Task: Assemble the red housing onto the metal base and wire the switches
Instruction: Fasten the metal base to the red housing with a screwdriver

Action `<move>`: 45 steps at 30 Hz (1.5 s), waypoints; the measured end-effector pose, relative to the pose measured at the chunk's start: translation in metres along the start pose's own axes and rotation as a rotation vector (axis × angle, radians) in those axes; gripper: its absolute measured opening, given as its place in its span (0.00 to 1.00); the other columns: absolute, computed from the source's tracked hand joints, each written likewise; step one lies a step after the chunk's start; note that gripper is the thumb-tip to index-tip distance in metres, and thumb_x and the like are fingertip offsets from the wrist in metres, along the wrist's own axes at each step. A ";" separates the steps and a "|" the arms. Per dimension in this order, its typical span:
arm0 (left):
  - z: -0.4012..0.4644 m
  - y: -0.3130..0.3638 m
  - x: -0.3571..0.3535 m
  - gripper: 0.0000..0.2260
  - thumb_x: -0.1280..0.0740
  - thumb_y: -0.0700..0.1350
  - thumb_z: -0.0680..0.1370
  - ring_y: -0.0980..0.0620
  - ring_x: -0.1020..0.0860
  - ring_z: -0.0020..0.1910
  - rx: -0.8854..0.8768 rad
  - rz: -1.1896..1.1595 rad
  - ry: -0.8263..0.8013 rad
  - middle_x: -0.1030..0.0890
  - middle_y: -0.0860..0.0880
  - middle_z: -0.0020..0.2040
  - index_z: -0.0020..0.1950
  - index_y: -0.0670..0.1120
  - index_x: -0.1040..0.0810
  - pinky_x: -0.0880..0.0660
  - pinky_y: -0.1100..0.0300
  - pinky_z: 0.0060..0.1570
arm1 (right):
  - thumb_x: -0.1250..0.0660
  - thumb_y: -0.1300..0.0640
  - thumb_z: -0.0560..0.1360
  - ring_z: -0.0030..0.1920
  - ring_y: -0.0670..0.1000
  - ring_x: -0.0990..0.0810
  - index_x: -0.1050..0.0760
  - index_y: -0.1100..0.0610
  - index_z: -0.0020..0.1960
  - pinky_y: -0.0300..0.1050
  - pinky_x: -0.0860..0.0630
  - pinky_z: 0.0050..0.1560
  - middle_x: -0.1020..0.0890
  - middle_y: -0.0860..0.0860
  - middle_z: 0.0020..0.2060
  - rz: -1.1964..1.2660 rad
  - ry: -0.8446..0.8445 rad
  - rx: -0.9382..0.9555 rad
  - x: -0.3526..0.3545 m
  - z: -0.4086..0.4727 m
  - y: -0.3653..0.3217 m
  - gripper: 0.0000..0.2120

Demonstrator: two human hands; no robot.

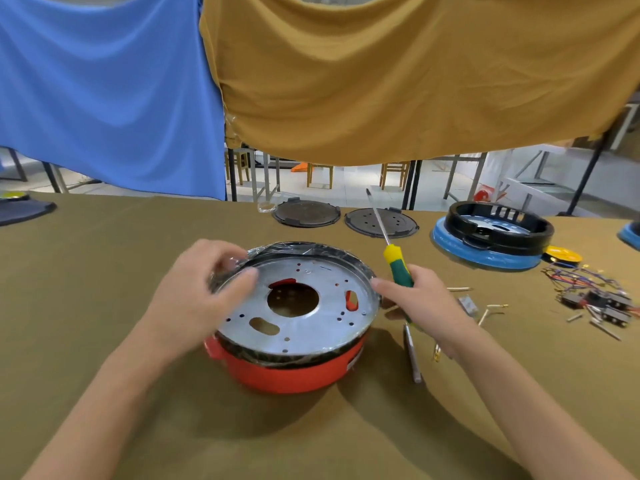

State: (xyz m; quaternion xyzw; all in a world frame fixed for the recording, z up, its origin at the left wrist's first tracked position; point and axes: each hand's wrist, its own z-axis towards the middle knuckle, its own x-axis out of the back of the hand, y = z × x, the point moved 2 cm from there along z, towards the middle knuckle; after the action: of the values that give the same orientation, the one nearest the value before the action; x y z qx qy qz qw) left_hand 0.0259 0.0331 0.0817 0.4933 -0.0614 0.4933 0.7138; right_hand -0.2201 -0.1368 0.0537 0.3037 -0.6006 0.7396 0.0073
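In the middle of the frame we see the round red plastic housing (294,370) sitting on the olive-brown cloth-covered table (104,271), with the perforated silver metal base plate (311,317) lying on top of it inside a black rim wrapped in clear film. Our left hand (201,292) rests on the upper left edge of that plate, fingers curled over the filmed rim and thumb pressed on the metal; it is blurred, so we cannot tell how tightly it grasps. Our right hand (419,299) is clenched around the green-and-yellow handled screwdriver (398,265), whose thin shaft points up toward the centre of the frame, while its forefinger touches the plate's right edge.

At the right of the frame lies the tangle of black switches with red and blue wires (595,296), well apart from the housing, with small brass terminals (491,310) scattered between. Along the table's far edge lie two flat black round discs (343,216) and a black ring on a blue round base (491,237).
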 end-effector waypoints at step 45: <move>0.026 0.078 -0.083 0.14 0.38 0.46 0.82 0.49 0.21 0.48 0.093 0.097 -0.926 0.18 0.48 0.43 0.40 0.49 0.19 0.32 0.51 0.64 | 0.33 0.70 0.76 0.41 0.53 0.19 0.28 0.65 0.54 0.47 0.16 0.43 0.22 0.59 0.41 0.703 -0.054 -0.225 -0.018 -0.007 0.019 0.08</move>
State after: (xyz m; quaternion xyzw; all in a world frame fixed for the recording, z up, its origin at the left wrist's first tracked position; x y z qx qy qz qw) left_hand -0.0651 -0.0381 0.0970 0.6896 -0.3744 0.2561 0.5646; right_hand -0.2156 -0.1295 0.0276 0.0954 -0.7457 0.6182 -0.2297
